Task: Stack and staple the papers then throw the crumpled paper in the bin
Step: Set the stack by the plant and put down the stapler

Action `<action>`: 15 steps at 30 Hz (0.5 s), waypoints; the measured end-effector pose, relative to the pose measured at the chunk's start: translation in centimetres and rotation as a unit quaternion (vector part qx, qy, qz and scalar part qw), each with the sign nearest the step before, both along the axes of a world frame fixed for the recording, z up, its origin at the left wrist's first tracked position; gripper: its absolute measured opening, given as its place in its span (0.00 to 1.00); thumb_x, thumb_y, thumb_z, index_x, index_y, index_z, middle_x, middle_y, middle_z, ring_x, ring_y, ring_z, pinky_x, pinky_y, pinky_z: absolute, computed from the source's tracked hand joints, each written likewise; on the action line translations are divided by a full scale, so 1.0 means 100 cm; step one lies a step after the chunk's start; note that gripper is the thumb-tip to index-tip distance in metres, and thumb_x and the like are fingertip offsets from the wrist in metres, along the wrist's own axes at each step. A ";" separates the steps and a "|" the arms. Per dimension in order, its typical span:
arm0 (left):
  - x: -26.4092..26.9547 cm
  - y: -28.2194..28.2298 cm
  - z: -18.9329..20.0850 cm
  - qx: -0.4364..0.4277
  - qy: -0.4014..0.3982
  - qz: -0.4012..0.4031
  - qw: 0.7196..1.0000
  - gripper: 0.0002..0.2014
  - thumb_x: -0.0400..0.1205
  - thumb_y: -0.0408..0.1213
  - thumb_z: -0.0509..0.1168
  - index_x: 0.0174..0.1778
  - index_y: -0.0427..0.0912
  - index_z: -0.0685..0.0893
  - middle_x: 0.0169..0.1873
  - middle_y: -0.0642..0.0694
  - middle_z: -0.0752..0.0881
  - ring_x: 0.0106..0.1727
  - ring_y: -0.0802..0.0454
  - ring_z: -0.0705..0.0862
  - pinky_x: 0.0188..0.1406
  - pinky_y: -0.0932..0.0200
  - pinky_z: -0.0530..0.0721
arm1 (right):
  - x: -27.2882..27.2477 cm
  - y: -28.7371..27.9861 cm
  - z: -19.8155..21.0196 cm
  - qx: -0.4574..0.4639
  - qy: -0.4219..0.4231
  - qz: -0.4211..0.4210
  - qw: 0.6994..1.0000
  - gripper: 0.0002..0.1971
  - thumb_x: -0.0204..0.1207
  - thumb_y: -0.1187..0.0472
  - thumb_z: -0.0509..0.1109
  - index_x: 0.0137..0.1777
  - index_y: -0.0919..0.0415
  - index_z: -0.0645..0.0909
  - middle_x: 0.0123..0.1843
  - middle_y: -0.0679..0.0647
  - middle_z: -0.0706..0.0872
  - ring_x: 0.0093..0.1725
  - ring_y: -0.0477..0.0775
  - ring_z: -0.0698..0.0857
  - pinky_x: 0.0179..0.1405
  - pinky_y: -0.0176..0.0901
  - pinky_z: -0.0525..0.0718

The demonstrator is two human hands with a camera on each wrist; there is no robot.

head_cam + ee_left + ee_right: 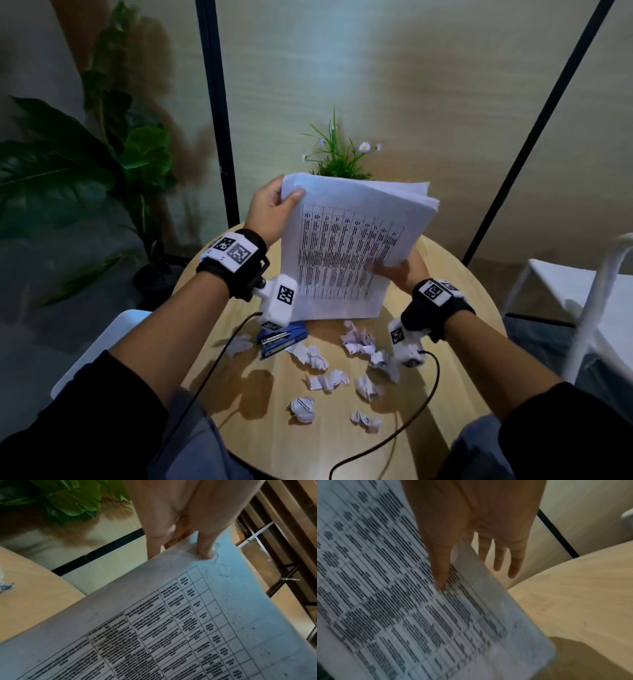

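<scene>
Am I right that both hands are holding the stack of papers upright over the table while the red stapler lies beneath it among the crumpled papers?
Nearly: the stapler is blue, not red, as the head view shows. The rest holds: the left hand and right hand hold the stack of papers upright over the table, among the crumpled papers.

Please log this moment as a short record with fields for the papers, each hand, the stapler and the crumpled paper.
papers: printed stack held up above the round table, tilted, not lying flat
left hand: grips the stack's upper left corner, thumb on the front sheet
right hand: holds the stack's right edge, thumb on the front
stapler: blue, lying on the table below the stack, untouched
crumpled paper: several balls scattered on the table, none picked up
bin: not in view
</scene>
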State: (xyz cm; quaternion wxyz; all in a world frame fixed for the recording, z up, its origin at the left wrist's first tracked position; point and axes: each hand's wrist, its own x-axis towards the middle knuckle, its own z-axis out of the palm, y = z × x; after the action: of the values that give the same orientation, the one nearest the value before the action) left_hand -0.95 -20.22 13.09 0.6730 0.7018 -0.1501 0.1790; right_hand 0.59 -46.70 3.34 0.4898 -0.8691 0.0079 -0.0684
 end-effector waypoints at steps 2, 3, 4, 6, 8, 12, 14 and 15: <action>0.000 0.001 0.004 -0.024 0.000 0.000 1.000 0.09 0.83 0.28 0.61 0.55 0.43 0.82 0.35 0.60 0.90 0.37 0.64 0.86 0.42 0.66 0.85 | -0.016 0.012 0.012 0.012 0.010 -0.024 1.000 0.34 0.59 0.49 0.82 0.65 0.60 0.78 0.64 0.59 0.85 0.61 0.61 0.84 0.60 0.61 0.83; -0.001 0.003 0.007 -0.035 0.000 -0.001 0.999 0.09 0.83 0.28 0.61 0.52 0.45 0.83 0.35 0.60 0.90 0.38 0.62 0.86 0.42 0.61 0.85 | -0.023 0.015 0.016 0.026 0.026 -0.028 0.999 0.29 0.64 0.54 0.81 0.63 0.64 0.80 0.63 0.63 0.85 0.59 0.62 0.84 0.60 0.60 0.83; -0.002 0.004 0.011 -0.042 0.000 -0.001 0.999 0.10 0.83 0.29 0.61 0.49 0.48 0.83 0.34 0.60 0.90 0.37 0.61 0.86 0.42 0.59 0.85 | -0.022 0.017 0.010 0.037 0.036 -0.027 0.998 0.26 0.67 0.56 0.79 0.62 0.69 0.80 0.62 0.66 0.85 0.58 0.63 0.84 0.58 0.60 0.82; -0.005 0.007 0.021 -0.048 -0.005 -0.008 0.999 0.11 0.83 0.29 0.61 0.47 0.51 0.83 0.34 0.60 0.91 0.36 0.63 0.87 0.40 0.60 0.85 | -0.029 0.024 0.006 0.051 0.039 -0.036 0.997 0.32 0.70 0.48 0.75 0.61 0.78 0.78 0.63 0.73 0.82 0.59 0.69 0.83 0.55 0.60 0.79; -0.006 0.008 0.029 -0.046 -0.015 -0.011 0.999 0.11 0.83 0.29 0.61 0.46 0.51 0.83 0.33 0.61 0.91 0.36 0.64 0.87 0.41 0.63 0.86 | -0.032 0.026 -0.003 0.075 0.054 -0.041 0.995 0.47 0.67 0.34 0.69 0.61 0.84 0.76 0.61 0.78 0.81 0.54 0.70 0.82 0.51 0.58 0.77; -0.011 0.006 0.042 -0.035 -0.043 -0.007 0.998 0.10 0.83 0.29 0.61 0.46 0.49 0.84 0.33 0.58 0.91 0.36 0.63 0.86 0.41 0.64 0.86 | -0.045 0.021 -0.012 0.076 0.064 0.002 0.995 0.21 0.74 0.58 0.73 0.49 0.82 0.80 0.41 0.73 0.84 0.38 0.63 0.81 0.42 0.58 0.79; -0.010 0.004 0.040 -0.038 -0.048 0.000 0.998 0.09 0.84 0.31 0.59 0.48 0.50 0.82 0.41 0.52 0.89 0.43 0.55 0.86 0.45 0.60 0.86 | -0.052 0.020 -0.014 0.107 0.062 0.018 0.992 0.18 0.74 0.58 0.73 0.44 0.78 0.81 0.39 0.68 0.85 0.39 0.60 0.82 0.43 0.57 0.82; -0.009 0.003 0.038 -0.037 -0.045 0.002 0.998 0.09 0.85 0.32 0.58 0.49 0.51 0.81 0.45 0.47 0.87 0.46 0.51 0.84 0.48 0.57 0.85 | -0.056 0.021 -0.014 0.129 0.060 0.029 0.989 0.15 0.74 0.59 0.73 0.44 0.75 0.81 0.39 0.64 0.85 0.39 0.58 0.82 0.43 0.54 0.83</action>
State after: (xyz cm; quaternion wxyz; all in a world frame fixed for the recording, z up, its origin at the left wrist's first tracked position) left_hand -1.83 -19.89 16.85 0.6907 0.6681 -0.1721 0.2167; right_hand -5.00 -44.65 1.99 0.5983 -0.8010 0.0212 -0.0002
